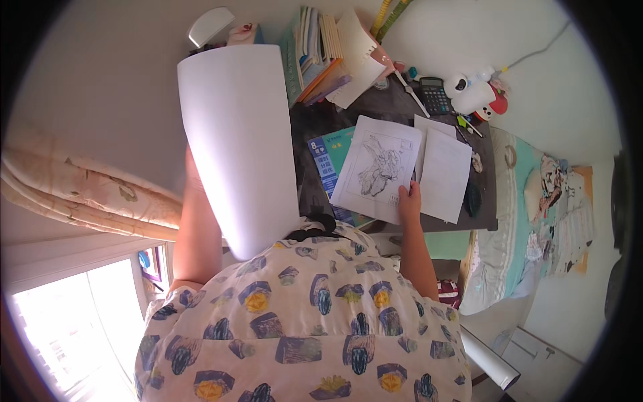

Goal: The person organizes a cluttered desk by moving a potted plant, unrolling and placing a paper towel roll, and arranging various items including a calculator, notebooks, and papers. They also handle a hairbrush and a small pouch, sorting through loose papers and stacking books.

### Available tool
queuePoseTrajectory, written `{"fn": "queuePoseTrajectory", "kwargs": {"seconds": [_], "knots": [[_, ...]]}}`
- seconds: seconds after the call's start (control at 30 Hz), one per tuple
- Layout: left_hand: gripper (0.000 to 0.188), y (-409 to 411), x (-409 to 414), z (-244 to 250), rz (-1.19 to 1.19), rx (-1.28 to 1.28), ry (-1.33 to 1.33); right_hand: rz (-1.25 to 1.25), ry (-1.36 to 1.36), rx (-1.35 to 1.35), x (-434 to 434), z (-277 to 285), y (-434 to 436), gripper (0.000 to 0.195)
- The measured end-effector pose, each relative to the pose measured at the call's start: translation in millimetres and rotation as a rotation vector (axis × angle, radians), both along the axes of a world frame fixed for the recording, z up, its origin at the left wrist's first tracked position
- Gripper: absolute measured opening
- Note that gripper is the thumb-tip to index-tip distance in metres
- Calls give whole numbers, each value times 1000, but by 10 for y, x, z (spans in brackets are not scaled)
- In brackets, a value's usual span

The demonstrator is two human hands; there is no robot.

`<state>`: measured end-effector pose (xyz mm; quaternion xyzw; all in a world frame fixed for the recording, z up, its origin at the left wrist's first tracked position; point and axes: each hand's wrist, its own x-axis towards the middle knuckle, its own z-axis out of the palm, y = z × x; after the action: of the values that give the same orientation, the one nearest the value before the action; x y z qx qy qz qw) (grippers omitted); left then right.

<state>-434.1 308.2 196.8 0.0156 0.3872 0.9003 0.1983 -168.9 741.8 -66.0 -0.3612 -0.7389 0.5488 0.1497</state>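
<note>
My right hand (410, 202) grips the lower right edge of a white sheet (371, 168) printed with an outline map, its thumb over the front. Under that sheet lies a blue and green book (327, 156), mostly covered. Beside my right hand are further white sheets (444, 173) that look blank. A large white sheet of paper (241, 135), curved and raised, stands on the left side of the desk. My left forearm (197, 231) runs up behind it, and the left hand itself is hidden by the paper.
Books and notebooks (316, 55) stand at the back of the dark desk (346, 113). Farther right are a calculator (435, 95), a white camera-like device (458, 84) and a red and white figure (492, 106). A bed (507, 241) adjoins the desk's right side; a curtain (100, 193) hangs left.
</note>
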Motion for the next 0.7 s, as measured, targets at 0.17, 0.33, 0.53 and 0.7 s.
{"fn": "queuePoseTrajectory", "kwargs": {"seconds": [0.17,0.33,0.53,0.7], "knots": [[64,359,-8,-132,60,-282,-201,-239,235,-346,26,463,-190,41],[50,691,116,-456,-58,-524,192,-337,396,-685,497,1023,-73,50],[28,1389,22,-482,-93,-686,377,260,1113,-1598,781,1595,-130,53],[40,2054,5,-681,-62,-1147,812,275,1083,-1349,677,1737,-115,43]]}}
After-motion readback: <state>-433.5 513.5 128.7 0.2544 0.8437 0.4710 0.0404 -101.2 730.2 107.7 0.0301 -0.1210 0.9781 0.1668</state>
